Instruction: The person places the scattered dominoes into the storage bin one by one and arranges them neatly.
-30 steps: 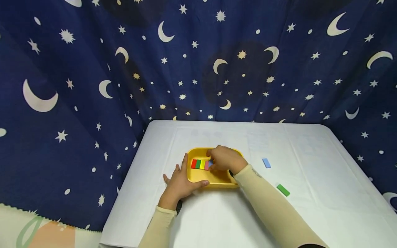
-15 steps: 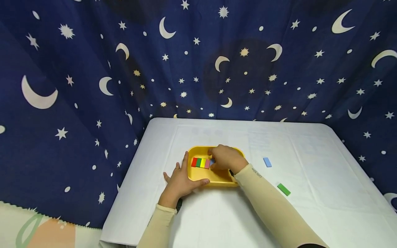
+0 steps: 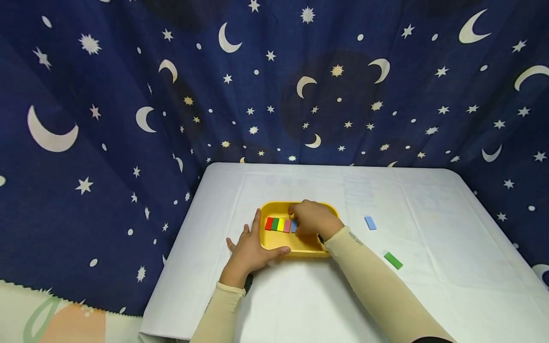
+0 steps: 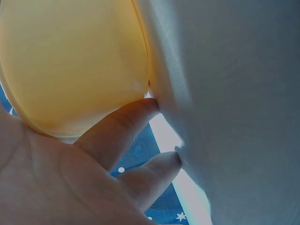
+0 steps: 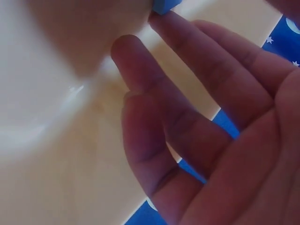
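Note:
In the head view a yellow tray stands on the white table. Red, green, yellow and pink blocks lie side by side in it, with a blue block just right of the pink one. My left hand grips the tray's near left corner, thumb along the front rim and a finger up the left side. Reaching in from the right, my right hand pinches the blue block, partly covering it. The right wrist view shows the blue block at a fingertip, the other fingers bent.
Another blue block and a longer green block lie on the white tabletop, right of the tray. A dark blue curtain with moons and stars hangs behind and beside the table.
The blue block in the tray now shows a narrow gap beside the pink one, my right fingers shifting slightly right with it. My left hand keeps its place at the tray.

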Motion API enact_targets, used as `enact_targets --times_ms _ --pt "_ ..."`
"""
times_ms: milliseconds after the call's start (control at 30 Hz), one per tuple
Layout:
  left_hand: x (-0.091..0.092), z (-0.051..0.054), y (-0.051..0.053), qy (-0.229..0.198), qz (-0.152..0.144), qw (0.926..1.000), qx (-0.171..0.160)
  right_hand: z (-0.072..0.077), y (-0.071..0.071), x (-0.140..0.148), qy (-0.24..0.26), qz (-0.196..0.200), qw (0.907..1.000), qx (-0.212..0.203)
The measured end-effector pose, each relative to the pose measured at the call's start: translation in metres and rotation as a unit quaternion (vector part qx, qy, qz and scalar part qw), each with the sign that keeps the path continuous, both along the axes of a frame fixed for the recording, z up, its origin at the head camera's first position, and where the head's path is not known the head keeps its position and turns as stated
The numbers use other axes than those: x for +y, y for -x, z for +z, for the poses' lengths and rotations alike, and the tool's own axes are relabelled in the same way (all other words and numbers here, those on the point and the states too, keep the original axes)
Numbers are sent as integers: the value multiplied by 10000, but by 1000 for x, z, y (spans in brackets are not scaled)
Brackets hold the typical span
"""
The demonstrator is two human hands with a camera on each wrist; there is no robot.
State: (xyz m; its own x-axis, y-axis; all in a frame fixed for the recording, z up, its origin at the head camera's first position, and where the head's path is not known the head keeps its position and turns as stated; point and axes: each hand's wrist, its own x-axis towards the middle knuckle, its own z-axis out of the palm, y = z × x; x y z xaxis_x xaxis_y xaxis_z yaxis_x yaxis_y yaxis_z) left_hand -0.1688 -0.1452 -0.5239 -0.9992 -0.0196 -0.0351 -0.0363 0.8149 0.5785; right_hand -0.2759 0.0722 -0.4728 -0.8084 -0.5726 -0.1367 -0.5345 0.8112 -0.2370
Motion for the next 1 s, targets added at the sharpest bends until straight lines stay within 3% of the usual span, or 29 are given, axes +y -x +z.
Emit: enact_targets --times_ms 633,833,1000 --pt "0 1 0 110 -78 9999 10 -3 -1 2 82 49 9999 -48" --pt "-1 2 -1 107 -81 9999 5 4 -5 4 87 42 10000 -24" --pt "-2 2 -1 38 -105 9999 -31 16 -13 11 182 53 9994 274"
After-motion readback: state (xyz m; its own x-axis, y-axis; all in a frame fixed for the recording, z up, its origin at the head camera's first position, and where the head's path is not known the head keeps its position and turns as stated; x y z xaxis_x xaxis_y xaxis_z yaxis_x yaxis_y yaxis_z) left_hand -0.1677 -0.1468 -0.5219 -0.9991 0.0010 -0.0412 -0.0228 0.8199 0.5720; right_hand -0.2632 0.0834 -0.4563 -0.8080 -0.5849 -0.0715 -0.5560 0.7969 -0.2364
